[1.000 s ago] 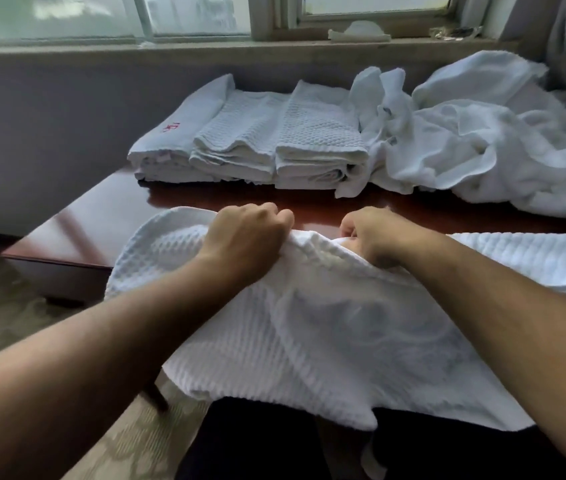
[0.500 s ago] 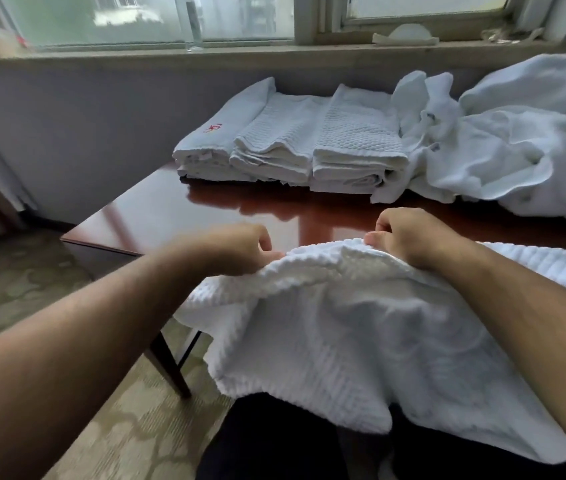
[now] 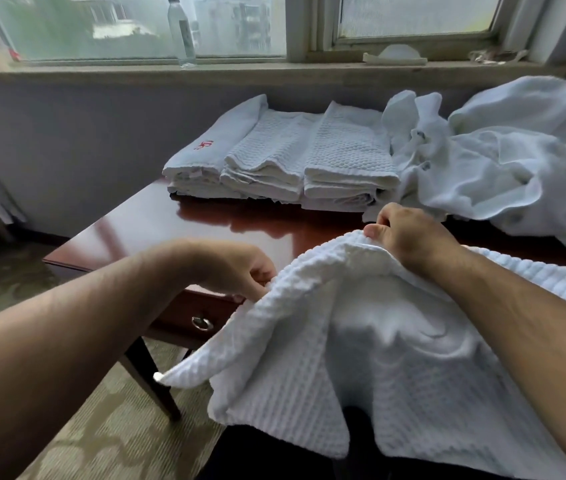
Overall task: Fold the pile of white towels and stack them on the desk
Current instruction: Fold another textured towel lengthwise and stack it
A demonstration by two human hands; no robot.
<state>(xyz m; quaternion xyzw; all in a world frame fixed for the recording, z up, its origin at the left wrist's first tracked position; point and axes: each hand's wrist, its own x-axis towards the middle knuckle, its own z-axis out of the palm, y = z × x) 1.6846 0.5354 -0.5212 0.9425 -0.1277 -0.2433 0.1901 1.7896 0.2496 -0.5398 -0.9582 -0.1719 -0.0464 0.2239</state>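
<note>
While both hands work one edge, the left hand (image 3: 240, 268) pinches the white waffle-weave towel (image 3: 361, 341) at its left fold, fingers curled on the cloth, & the right hand (image 3: 409, 233) grips the top edge w/ thumb & curled fingers. The towel drapes down from the fingers toward the person, partly over the glossy reddish-brown wooden desk (image 3: 177, 230). Just beyond the right fingertips are three folded white towel stacks (image 3: 285, 161), side by side. Right of them is the rumpled heap of unfolded white towels (image 3: 499, 168).
</note>
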